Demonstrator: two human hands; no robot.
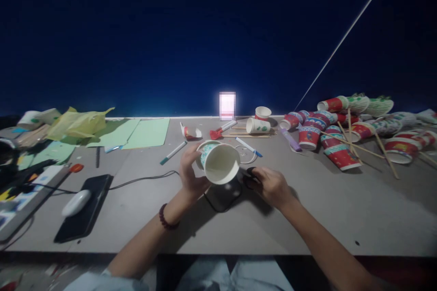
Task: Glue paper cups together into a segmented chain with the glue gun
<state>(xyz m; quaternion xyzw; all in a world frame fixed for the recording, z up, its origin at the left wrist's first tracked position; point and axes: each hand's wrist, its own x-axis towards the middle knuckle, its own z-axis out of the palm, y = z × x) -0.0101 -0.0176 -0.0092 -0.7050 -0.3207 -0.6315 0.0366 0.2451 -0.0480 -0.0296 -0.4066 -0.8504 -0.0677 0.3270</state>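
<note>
My left hand (190, 170) is wrapped round a paper cup (222, 164) and tilts it so that its pale inside faces me. A second rim and a patch of teal pattern show behind its left side; I cannot tell whether that is another cup. Black-handled scissors (251, 176) are in my right hand (273, 185), its fingers closed on the loops. Their blades point at the cup's right side, and I cannot make out whether they touch it. Below the cup, a dark object with a black cord (221, 210) lies on the grey table (143, 223), partly hidden.
Stacked red patterned cups (310, 138) and wooden sticks (385, 157) lie at right. Behind my hands are markers (173, 153), a cut cup piece (191, 132) and a tipped cup (258, 126). Green paper (146, 134), a phone (85, 209) and a power strip (32, 202) lie at left.
</note>
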